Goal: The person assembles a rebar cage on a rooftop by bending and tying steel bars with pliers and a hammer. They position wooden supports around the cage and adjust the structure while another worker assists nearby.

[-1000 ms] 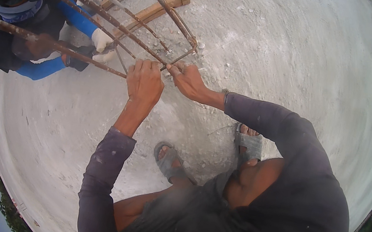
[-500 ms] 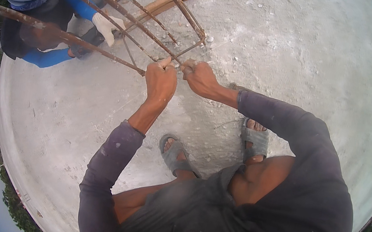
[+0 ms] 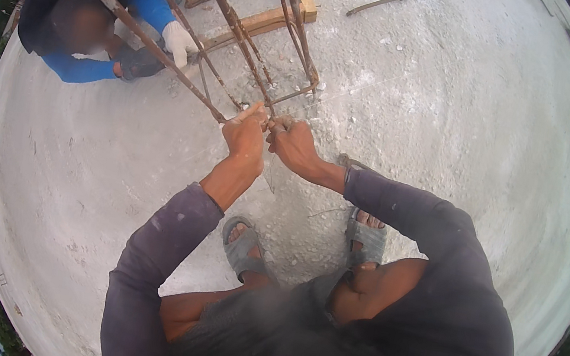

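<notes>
While clenched together, both hands (image 3: pixel 270 139) around one rusty rebar (image 3: pixel 136 29) of the cage.

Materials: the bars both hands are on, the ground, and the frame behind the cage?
Bars: likely steel rebar, ribbed, rust-brown. Ground: looks like concrete, pale grey, rough and dusty. Frame: seemingly raw timber, tan. Left hand and right hand grip bare.

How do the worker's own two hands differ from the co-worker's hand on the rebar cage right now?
The left hand and right hand are bare; the co-worker's hand wears a white glove. The bare pair sit close together, closed on one spot where a rusty bar meets a stirrup; the gloved hand is alone, farther along the cage. What the bare hands pinch is too small to tell. All three are at the same rebar cage.
</notes>
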`<control>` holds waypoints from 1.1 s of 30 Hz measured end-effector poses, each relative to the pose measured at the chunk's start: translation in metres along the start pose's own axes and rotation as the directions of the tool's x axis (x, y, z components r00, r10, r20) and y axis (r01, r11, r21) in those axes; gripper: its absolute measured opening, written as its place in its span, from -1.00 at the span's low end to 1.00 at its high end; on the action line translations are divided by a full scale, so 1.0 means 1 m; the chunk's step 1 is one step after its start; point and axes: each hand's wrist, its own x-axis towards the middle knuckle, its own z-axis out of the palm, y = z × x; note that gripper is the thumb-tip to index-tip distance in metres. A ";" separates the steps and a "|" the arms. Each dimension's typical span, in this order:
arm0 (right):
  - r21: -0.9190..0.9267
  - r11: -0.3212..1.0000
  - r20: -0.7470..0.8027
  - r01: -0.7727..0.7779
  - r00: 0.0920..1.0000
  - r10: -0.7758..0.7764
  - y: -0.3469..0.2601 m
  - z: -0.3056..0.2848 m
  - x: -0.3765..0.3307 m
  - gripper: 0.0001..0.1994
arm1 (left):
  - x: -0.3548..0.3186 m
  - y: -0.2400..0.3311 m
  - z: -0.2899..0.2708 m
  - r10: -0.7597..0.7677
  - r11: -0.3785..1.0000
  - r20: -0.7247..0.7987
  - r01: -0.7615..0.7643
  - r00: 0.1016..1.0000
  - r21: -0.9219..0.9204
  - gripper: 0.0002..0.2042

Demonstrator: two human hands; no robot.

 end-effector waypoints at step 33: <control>-0.793 0.351 0.503 0.497 0.861 -0.083 0.107 -0.198 -0.045 -0.74 | 0.024 -0.058 0.016 0.833 0.005 0.189 -0.348 0.520 0.937 -0.82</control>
